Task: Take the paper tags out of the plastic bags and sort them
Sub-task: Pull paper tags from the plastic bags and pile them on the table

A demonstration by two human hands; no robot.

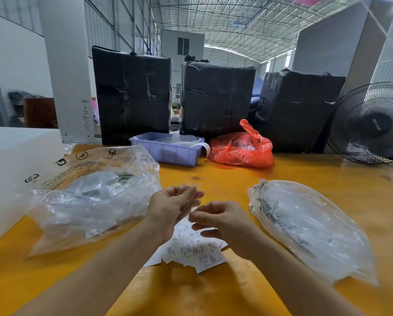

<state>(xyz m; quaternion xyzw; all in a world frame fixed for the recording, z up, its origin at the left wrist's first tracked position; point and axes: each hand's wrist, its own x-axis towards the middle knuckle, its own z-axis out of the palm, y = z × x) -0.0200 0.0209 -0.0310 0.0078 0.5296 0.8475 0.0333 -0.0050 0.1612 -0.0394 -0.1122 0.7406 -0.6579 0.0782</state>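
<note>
The job looks partly done, with plenty left. A loose heap of paper tags [196,249] already lies on the yellow counter [305,169] just in front of the person, under and between the two hands — these look taken out, though whether they are sorted into any order I cannot tell; they lie overlapping and askew. To the left a large clear plastic bag [93,195] is still bulging with what seem to be many small packets of tags, so most of the unpacking appears to be ahead. To the right a second clear bag [309,226] lies flatter; its contents are hard to make out, and it may hold emptied wrappers.

The left hand [170,208] is raised above the heap with its fingers curled, pinching a small clear plastic bag [191,190] that is almost invisible against the counter. The right hand [218,222] is just beside it, fingers also curled in a narrow grip — thumb and forefinger seem to nip either the lower edge of that small bag or a tag coming out of it; blur keeps me from saying which. My reading is that one packet is being emptied over the heap.
</note>
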